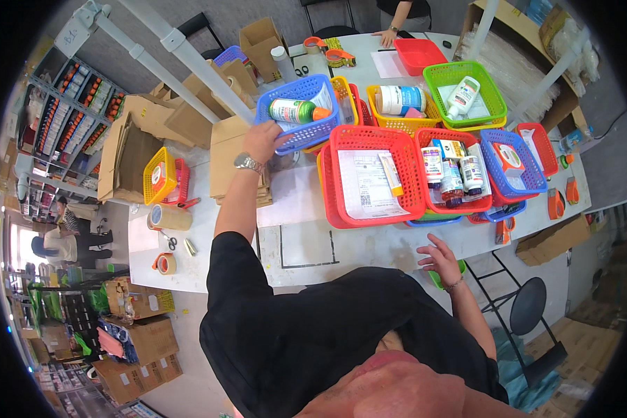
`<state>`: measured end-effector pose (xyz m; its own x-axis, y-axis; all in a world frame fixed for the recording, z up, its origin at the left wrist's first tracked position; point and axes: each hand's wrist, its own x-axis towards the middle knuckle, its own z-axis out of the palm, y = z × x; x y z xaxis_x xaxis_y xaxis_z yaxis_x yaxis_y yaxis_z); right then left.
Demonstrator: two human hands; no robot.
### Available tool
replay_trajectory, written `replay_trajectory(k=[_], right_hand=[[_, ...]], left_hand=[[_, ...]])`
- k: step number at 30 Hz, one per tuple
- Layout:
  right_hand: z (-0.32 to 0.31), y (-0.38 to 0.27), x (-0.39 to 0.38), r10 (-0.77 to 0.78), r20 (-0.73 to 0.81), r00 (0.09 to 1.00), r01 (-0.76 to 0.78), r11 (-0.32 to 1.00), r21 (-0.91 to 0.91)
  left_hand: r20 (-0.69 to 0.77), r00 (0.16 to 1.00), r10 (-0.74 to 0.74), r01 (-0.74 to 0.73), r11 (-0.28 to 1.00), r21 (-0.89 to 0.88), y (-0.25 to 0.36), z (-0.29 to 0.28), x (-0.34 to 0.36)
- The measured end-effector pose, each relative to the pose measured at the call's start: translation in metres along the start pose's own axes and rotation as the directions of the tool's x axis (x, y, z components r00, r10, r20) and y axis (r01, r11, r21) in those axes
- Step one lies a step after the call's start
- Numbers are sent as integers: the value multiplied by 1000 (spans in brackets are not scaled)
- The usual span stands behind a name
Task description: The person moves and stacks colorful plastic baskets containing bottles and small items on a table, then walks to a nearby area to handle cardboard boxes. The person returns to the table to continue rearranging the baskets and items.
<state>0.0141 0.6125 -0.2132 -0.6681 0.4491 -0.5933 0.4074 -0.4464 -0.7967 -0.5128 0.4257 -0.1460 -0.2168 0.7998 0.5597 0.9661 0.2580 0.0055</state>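
My left hand [261, 142] is closed at the near left corner of a blue plastic basket [311, 138], with some fingers hidden. In that basket lie a green bottle with an orange cap [296, 111] and a white paper. My right hand [440, 258], fingers apart and holding nothing, hovers by the table's near edge. Beyond it stands a red basket [341, 214] with a printed sheet [359, 184] and a yellow-and-white tube [390, 174]. Beside that, another red basket [477, 205] holds several bottles [451, 179] and a small box.
Further right are a blue basket [536, 180] and a green basket [496, 81] with a white bottle [463, 96]. Flat cardboard [233, 164] lies left of my work area. Tape rolls [171, 217] and scissors [168, 240] lie at the left. Another person's hand [384, 36] rests at the far edge.
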Motion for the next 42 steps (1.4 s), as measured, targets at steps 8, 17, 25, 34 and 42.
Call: replay_trajectory(k=[8,17,25,34,42], right_hand=[[13,1,-9,-4,16,1000,6,998,-67],[25,4,-6,-4,61,998,10,996,-89],[35,0,-4,33,98,995,-19,990,-143],[9,37,14,-112,119,987,154,882,-444],[-73,109,37,97,36,995,-33,622,-783]], left_hand=[[181,926,-330,349,934,-81,14,27,-15],[363,811,-460,552,807,-212,14,50,-30],[180,910,-373,409,878,-249,24,40,-49],[12,902,-433,396,813,-428,43,8,-62],[-79,593,-801,729,577,-369,37,-53,-220]])
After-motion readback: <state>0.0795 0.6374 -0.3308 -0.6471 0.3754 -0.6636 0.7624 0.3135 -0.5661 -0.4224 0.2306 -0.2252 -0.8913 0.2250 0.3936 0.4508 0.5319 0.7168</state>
